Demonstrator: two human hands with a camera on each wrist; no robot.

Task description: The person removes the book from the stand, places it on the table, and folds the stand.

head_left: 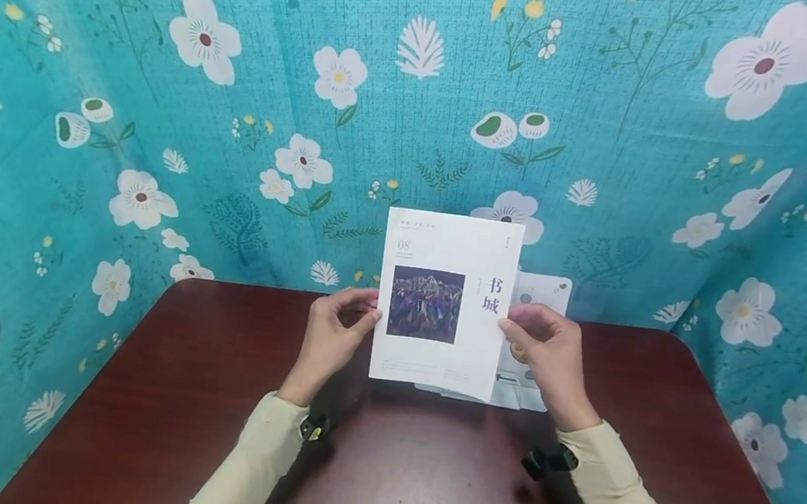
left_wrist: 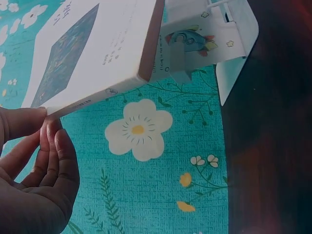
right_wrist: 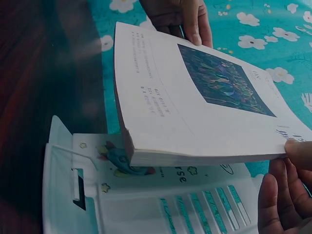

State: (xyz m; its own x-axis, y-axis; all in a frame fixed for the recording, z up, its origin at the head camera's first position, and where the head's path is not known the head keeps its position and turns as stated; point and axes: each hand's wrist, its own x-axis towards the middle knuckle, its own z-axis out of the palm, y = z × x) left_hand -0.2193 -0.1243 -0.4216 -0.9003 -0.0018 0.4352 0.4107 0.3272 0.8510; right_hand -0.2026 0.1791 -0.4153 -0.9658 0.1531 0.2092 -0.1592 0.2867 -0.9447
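Both hands hold up a white book (head_left: 420, 359) with a dark picture and Chinese characters on its cover. My left hand (head_left: 333, 332) pinches its left edge between thumb and fingers; the left wrist view shows the spine by that thumb. On the opposite edge, my right hand (head_left: 550, 350) pinches the page side, thumb on the cover. Behind the book stands a white book stand (head_left: 545, 295), partly hidden in the head view. The right wrist view shows the slotted back and lower ledge of the stand (right_wrist: 136, 195), with a colourful cartoon print.
The dark reddish-brown table (head_left: 208, 363) has rounded far corners. A teal flowered cloth (head_left: 390, 116) hangs behind it and along both sides. A small black device (head_left: 551, 462) is strapped at the right wrist, another (head_left: 314, 428) at the left.
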